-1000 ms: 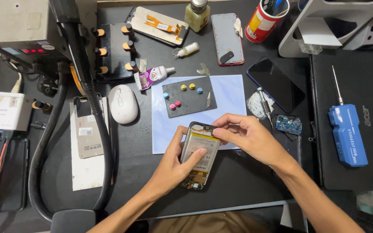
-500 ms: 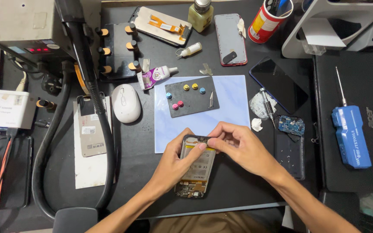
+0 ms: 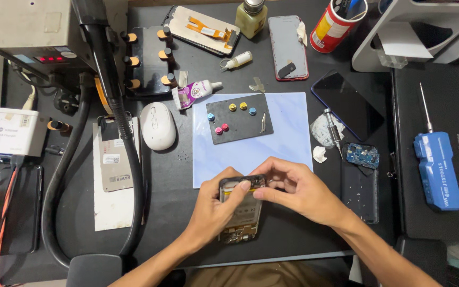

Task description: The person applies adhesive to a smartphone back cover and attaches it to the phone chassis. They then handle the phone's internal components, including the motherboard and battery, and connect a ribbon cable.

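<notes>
An opened smartphone [image 3: 241, 212] with its back off lies at the near edge of a black work mat, its circuit board and yellow strip showing. My left hand [image 3: 218, 208] grips its left side, thumb on the top edge. My right hand [image 3: 298, 190] pinches at the phone's top right corner with thumb and forefinger; whatever small part is between the fingertips is hidden. Both hands overlap the lower edge of a pale blue mat [image 3: 288, 143].
On the blue mat sits a dark pad [image 3: 239, 118] with coloured pegs and a blade. Around it: white mouse [image 3: 158, 125], glue tube [image 3: 193, 93], blue electric screwdriver [image 3: 438, 167], black phone [image 3: 345, 103], circuit board [image 3: 362, 155], red cup [image 3: 334, 20], thick black hose [image 3: 128, 159].
The view has shifted a little. Both hands and the phone stay near the mat's front edge; my right hand's fingers have closed in tighter on the phone's top corner.
</notes>
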